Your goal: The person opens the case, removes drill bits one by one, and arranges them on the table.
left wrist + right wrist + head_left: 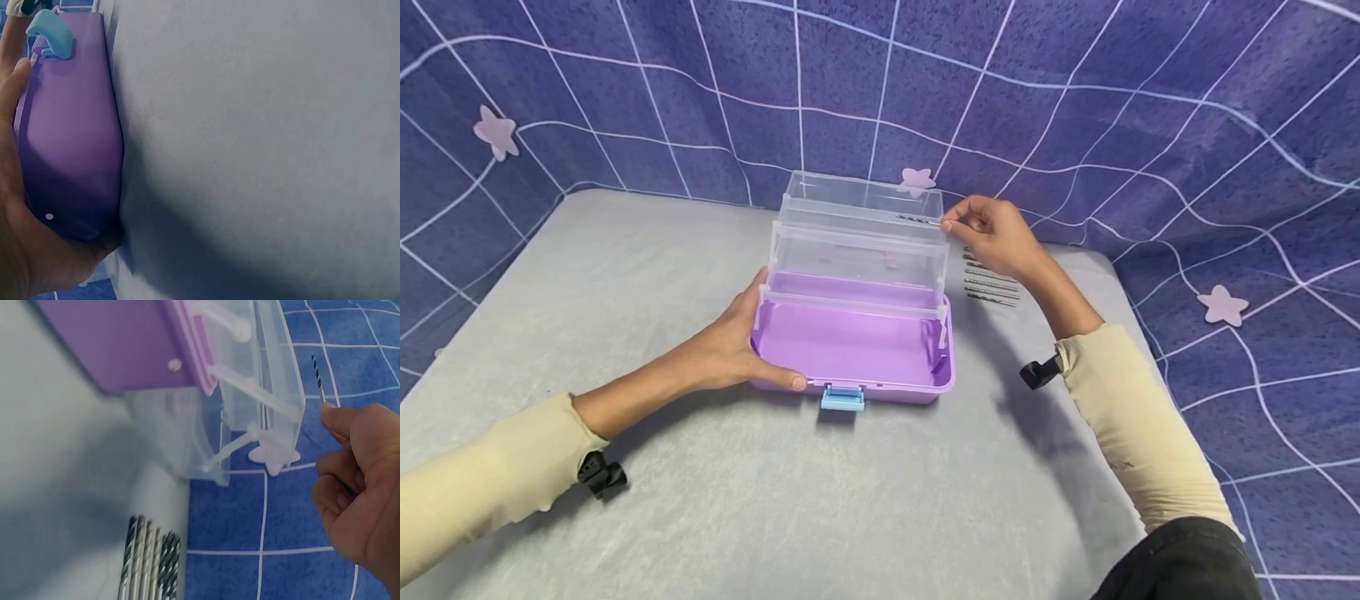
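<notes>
A purple toolbox [842, 337] stands open with its clear tiered trays [857, 258] raised toward the back. My left hand [726, 346] grips the box's left end, its thumb along the front rim and its fingers round the side. Between right thumb and fingertips, my right hand [1000, 237] pinches a drill bit [917, 220] by one end. In the head view the bit's dark fluted part lies over the top tray; the right wrist view shows the bit [317, 378] just beyond the tray edge, apart from it.
Several drill bits [991, 285] lie in a row on the grey tabletop [662, 467], right of the box. A light-blue latch [842, 397] hangs at the box front. Behind the table is a purple-blue gridded cloth [850, 92] with pale stars.
</notes>
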Tool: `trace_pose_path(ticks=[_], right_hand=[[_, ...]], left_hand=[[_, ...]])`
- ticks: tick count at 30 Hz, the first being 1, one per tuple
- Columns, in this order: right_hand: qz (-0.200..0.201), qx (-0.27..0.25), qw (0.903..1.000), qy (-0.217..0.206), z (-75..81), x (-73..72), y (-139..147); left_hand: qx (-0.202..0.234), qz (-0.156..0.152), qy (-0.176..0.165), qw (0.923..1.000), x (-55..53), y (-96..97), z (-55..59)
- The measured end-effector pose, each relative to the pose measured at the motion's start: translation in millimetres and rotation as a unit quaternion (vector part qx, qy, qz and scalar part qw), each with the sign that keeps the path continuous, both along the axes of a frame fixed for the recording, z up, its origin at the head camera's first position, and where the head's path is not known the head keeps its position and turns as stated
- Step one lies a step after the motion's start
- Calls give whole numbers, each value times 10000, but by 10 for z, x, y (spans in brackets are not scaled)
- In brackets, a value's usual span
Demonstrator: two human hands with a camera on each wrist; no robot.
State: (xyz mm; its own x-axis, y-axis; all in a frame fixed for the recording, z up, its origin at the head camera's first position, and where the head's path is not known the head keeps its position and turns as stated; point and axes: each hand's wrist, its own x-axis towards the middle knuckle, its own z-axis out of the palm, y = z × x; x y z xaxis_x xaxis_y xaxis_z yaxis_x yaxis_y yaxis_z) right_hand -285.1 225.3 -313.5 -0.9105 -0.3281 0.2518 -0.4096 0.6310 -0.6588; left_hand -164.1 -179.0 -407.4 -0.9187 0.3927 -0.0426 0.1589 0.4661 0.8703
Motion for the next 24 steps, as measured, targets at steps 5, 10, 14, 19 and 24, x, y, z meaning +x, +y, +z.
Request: trace_pose_path(ticks=[5,10,14,19,24], right_hand=[[-147,-74,9999,-2,-61,58,163],[-254,-263,9993,32,-111,118,331],[-394,-440,9982,-61,-141,179,450],[-555,-437,9974,-132,-191,246,596],[-734,-361,9965,-181,-277,287,776]], left_hand=[[-99,11,88,9999,-5,-6,-7],[-190,-3,121,9997,-2,-13,14],[-197,-11,135,9997,3,-8,23],[-266,9,179,9995,10,-16,15],[-295,20,138,9995,9,-20,9]])
